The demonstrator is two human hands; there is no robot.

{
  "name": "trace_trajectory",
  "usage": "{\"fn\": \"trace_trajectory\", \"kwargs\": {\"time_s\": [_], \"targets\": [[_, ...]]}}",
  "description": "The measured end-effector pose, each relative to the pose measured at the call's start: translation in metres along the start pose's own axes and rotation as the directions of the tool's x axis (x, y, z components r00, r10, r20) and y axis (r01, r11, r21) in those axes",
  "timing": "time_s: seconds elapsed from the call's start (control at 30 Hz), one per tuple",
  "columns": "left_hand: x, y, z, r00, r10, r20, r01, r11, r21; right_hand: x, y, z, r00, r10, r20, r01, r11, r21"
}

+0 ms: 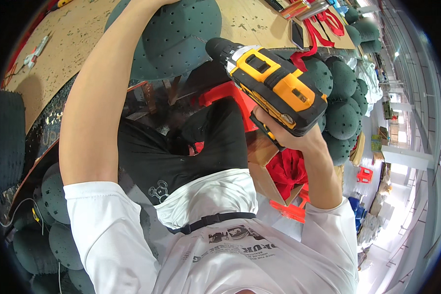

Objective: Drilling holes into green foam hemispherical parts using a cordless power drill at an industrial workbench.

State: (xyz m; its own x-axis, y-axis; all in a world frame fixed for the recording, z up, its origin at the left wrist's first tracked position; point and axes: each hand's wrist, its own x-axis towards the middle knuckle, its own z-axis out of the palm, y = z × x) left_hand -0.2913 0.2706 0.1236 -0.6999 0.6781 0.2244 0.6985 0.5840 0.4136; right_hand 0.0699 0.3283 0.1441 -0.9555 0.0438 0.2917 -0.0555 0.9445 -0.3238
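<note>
My right hand point(284, 131) is wrapped round the grip of a yellow and black cordless drill point(274, 81). The drill points up and left, its thin bit reaching the right side of a large dark green ball point(181, 41); whether the tip is inside the surface I cannot tell. Rows of small holes dot the ball, which rests at the near edge of the wooden table. My left arm crosses over its left side, and my left hand point(162, 2) is at the ball's top, mostly cut off by the picture's upper edge, so its fingers are hidden.
More green balls are piled at the right point(342, 117) and lower left point(32, 247). The worktable point(250, 19) carries a phone point(296, 34), red ribbon point(330, 22) and a white-handled tool point(34, 56). Below are a red stool point(230, 93) and a cardboard box point(262, 169) with red fabric.
</note>
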Motion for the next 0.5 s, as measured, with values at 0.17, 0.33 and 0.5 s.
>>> {"fn": "trace_trajectory", "kwargs": {"time_s": [0.17,0.33,0.5], "targets": [[-0.002,0.002,-0.001,1.0,0.011,0.008,-0.01,1.0,-0.02,0.02,-0.005,-0.013,0.998,-0.058,0.018,0.059,0.996,-0.066],[-0.007,0.004,-0.002,0.999,0.039,0.02,-0.038,0.998,-0.059,0.068,0.0,0.02,0.933,0.294,0.207,-0.3,0.954,-0.006],[-0.006,-0.001,-0.013,1.0,0.015,0.025,-0.013,0.995,-0.102,0.069,0.012,0.011,0.996,-0.021,0.086,0.026,0.998,-0.061]]}}
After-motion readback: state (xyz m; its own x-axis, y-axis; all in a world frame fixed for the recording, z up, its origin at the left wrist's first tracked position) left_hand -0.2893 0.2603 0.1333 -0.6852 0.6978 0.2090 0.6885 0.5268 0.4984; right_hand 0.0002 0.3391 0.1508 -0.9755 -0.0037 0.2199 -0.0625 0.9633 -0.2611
